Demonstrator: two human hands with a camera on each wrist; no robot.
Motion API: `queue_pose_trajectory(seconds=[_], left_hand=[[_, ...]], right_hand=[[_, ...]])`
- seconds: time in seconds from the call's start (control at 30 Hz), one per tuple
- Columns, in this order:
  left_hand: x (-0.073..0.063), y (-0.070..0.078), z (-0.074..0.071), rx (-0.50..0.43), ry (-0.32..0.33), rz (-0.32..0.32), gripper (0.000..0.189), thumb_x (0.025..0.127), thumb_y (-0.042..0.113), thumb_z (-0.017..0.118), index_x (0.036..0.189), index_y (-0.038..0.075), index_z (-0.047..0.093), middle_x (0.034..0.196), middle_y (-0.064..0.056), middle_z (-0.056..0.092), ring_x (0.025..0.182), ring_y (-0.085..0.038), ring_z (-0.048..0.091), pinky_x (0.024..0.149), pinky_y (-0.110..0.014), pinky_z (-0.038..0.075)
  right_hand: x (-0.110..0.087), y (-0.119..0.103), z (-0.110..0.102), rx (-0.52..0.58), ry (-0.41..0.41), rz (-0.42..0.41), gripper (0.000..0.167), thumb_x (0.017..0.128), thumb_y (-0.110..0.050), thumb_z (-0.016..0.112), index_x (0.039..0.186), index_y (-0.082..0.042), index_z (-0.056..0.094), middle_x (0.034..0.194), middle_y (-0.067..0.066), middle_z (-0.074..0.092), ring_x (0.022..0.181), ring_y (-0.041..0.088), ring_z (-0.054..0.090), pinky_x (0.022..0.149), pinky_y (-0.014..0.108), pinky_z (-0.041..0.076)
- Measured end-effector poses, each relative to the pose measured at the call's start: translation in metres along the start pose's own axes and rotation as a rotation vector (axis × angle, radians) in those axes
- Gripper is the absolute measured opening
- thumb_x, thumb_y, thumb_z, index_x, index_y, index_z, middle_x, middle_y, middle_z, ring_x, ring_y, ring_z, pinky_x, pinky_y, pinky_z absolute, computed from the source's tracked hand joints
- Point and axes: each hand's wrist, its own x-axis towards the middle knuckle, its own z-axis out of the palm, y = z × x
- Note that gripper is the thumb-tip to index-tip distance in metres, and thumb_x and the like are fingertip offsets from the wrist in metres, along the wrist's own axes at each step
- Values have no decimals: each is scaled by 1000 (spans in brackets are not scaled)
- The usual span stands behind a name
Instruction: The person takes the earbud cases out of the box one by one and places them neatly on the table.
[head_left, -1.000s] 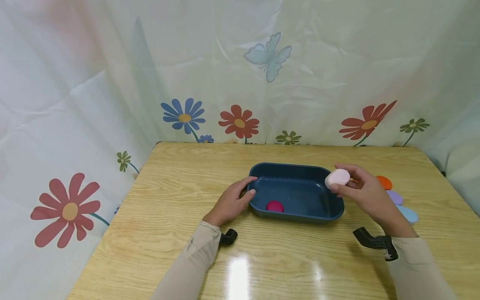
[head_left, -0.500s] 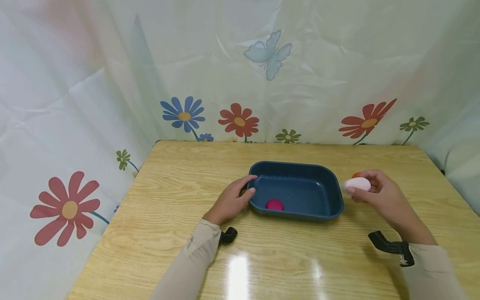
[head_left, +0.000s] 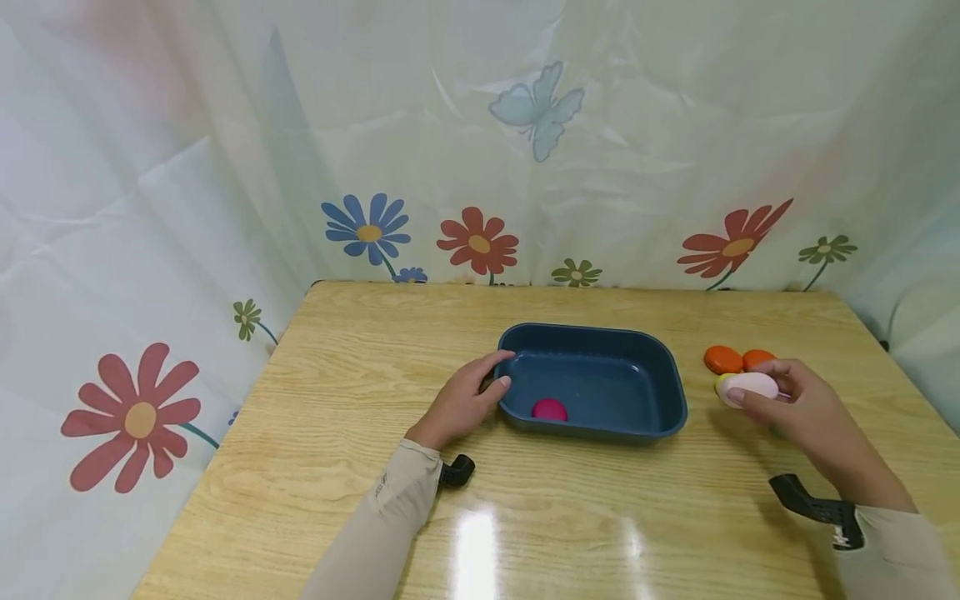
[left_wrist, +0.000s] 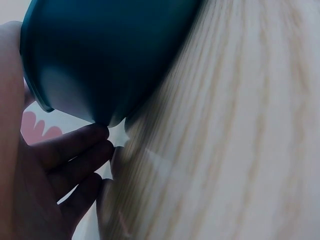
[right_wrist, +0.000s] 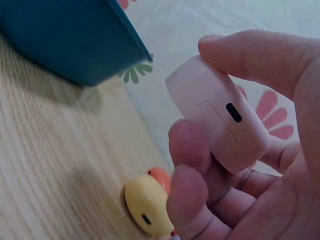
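My left hand (head_left: 465,402) grips the left end of a dark blue oblong tub (head_left: 596,432), with fingertips over its rim. In the left wrist view, other fingers (left_wrist: 82,145) reach the tub's outer wall from below. Inside the tub lies a round crimson piece (head_left: 550,410) near the front left. My right hand (head_left: 813,421) pinches a pale pink oval case (right_wrist: 215,112) between thumb and fingers; a small charging port shows on its side. It hangs above the table, right of the tub, over a similar yellow case (right_wrist: 145,202) that it mostly covers in the head view.
Two orange oval pieces (head_left: 723,360) lie side by side on the wooden table (head_left: 360,333), behind the right hand. A flowered curtain (head_left: 600,167) hangs along the table's back edge. Each wrist wears a black camera mount (head_left: 457,472).
My right hand has carried the pink case from over the tub's right end rightward and toward me. The orange pieces have come into fuller view. The left hand stays at the rim.
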Motion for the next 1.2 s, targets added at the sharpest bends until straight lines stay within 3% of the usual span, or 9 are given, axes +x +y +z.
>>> queue_pose_trajectory(seconds=[0.33,0.57,0.83,1.03,1.2], left_hand=[[1,0,0,-4,6,3,50,106,45,45,152,25,45,151,10,44,140,-11,39,114,-38,34],[1,0,-1,0,7,3,50,106,45,45,152,25,45,151,9,45,140,-10,39,114,-37,34],[1,-1,0,-2,5,5,50,106,45,45,152,25,45,152,8,44,140,-12,39,114,-40,34],[0,0,0,-3,5,6,50,106,45,45,152,26,45,152,8,44,140,-12,39,114,-39,34],[1,0,1,9,7,7,49,106,45,45,152,26,45,151,8,45,140,-10,39,114,-36,34]], right_hand=[[-5,14,-11,-43,-22,101,55,99,-32,66,131,3,38,124,22,46,81,8,60,66,22,56],[-6,24,-9,-179,-49,133,68,97,-40,67,135,7,38,110,22,55,73,18,56,58,29,50],[-6,18,-3,-330,-74,127,83,91,-49,72,135,12,37,119,39,49,94,43,53,62,30,48],[-6,11,1,-446,-68,76,71,90,-48,72,122,10,47,102,31,58,83,37,56,60,32,46],[-7,9,2,-477,-56,83,72,93,-49,69,124,12,46,107,37,58,88,43,57,65,43,51]])
